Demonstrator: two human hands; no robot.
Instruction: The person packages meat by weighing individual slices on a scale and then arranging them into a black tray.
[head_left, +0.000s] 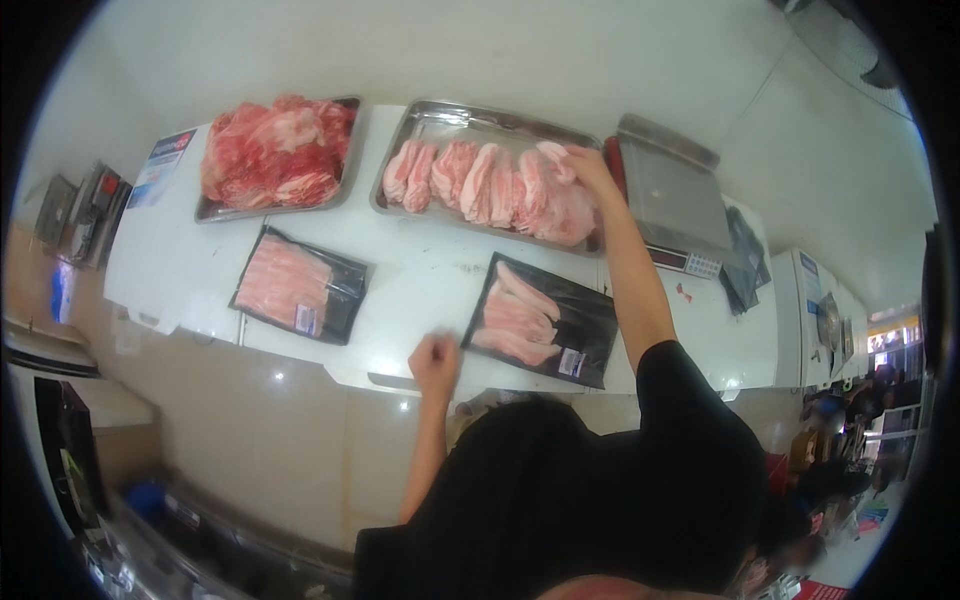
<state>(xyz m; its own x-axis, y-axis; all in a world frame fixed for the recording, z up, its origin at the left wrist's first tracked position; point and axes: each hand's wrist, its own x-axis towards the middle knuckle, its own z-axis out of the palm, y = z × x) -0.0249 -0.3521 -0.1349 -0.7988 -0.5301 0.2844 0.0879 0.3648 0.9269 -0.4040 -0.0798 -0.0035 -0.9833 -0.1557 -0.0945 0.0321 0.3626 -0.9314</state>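
My right hand [592,168] reaches over the far side of a steel tray [480,112], its fingers closed on a slice of pork belly [556,160] at the right end of a row of folded slices [478,185]. My left hand [434,364] is curled into a fist above the table's front edge, slightly blurred, with nothing seen in it. Just right of that fist lies a black pack [585,335] with several pork belly slices [518,318] and a white label. Further left, another black pack [345,295] holds a flat layer of slices [285,280].
A second tray [348,150] at the back left carries a heap of red meat [275,150]. At the back right stands a scale [672,195] with a metal platform and keypad. Dark plastic bags [742,262] lie beside it on the white table [400,260]. Meat scraps [684,292] lie near the scale.
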